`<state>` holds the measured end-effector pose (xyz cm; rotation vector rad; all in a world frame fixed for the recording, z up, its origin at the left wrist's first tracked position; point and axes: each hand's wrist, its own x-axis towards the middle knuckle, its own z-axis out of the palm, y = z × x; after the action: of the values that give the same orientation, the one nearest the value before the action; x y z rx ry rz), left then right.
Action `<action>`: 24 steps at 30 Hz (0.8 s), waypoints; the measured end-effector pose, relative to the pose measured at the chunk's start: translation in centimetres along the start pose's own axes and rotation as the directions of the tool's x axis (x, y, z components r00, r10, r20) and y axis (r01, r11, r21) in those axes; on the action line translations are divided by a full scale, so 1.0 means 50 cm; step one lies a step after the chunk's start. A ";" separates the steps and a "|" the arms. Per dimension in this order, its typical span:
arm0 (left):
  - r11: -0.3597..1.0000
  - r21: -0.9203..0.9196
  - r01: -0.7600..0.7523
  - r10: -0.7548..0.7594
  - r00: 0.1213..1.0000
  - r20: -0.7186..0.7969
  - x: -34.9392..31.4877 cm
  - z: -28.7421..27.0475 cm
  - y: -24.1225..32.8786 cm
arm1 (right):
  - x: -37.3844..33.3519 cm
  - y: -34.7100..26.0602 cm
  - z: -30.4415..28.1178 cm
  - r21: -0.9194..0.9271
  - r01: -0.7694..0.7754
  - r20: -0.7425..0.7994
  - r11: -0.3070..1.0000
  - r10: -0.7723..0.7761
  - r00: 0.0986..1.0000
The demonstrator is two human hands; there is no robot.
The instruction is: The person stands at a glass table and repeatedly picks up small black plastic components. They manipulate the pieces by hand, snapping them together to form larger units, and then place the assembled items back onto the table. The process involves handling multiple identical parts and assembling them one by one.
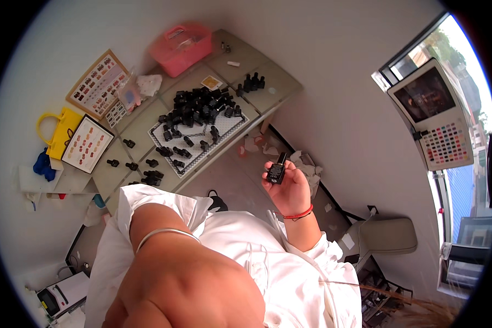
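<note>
My right hand [292,192] is closed round a small black nail polish bottle [277,171] with a tall black cap, tilted so its printed side shows. A red string bracelet is on that wrist. Very large in front, my left hand [188,287] is raised close, with a silver bangle on its wrist; its fingers are mostly cut off by the lower edge, so their grip is hidden. Ahead, a heap of similar black bottles [197,106] lies on a white mat with a patterned border [240,122]. Several more bottles [153,176] lie loose at the table's left.
The grey table [134,128] bears a pink caddy [181,52], a framed colour chart [99,82], a swatch board [87,143] and a yellow bag [65,131]. Another sample board [445,145] hangs by the window at right. Below it stands a padded stool [391,236].
</note>
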<state>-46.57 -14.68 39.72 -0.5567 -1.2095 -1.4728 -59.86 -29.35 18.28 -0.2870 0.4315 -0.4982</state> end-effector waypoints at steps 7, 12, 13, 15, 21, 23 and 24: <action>0.996 -0.082 0.021 -0.026 0.998 -0.064 0.022 0.046 -0.111 | -0.111 -0.041 -0.045 -0.059 0.041 -0.048 0.997 -0.043 0.998; 0.991 0.125 0.056 -0.090 0.954 0.285 0.039 0.026 -0.165 | -0.196 -0.069 -0.070 -0.124 0.105 -0.081 0.987 -0.115 0.990; 0.985 0.168 0.047 -0.083 0.973 0.214 0.033 0.036 -0.173 | -0.212 -0.072 -0.076 -0.160 0.139 -0.065 0.977 -0.151 0.986; 0.967 0.251 -0.035 0.021 0.998 0.060 0.040 0.045 -0.184 | -0.237 -0.072 -0.080 -0.245 0.221 -0.008 0.944 -0.230 0.973; 0.606 0.633 0.482 0.197 0.681 -0.706 -0.040 -0.100 -0.273 | -0.342 -0.087 -0.066 -0.517 0.523 0.094 0.678 -0.562 0.822; 0.518 0.443 0.732 -0.027 0.531 -0.847 -0.103 -0.157 -0.330 | -0.370 -0.086 -0.056 -0.526 0.584 0.150 0.619 -0.608 0.779; 0.575 0.246 0.780 -0.219 0.437 -0.872 -0.125 -0.163 -0.351 | -0.378 -0.082 -0.060 -0.538 0.614 0.188 0.578 -0.628 0.755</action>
<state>-58.69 -21.25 24.76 1.0163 -1.0740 -1.4138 -77.84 -23.55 23.36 -1.0573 0.4945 -1.0738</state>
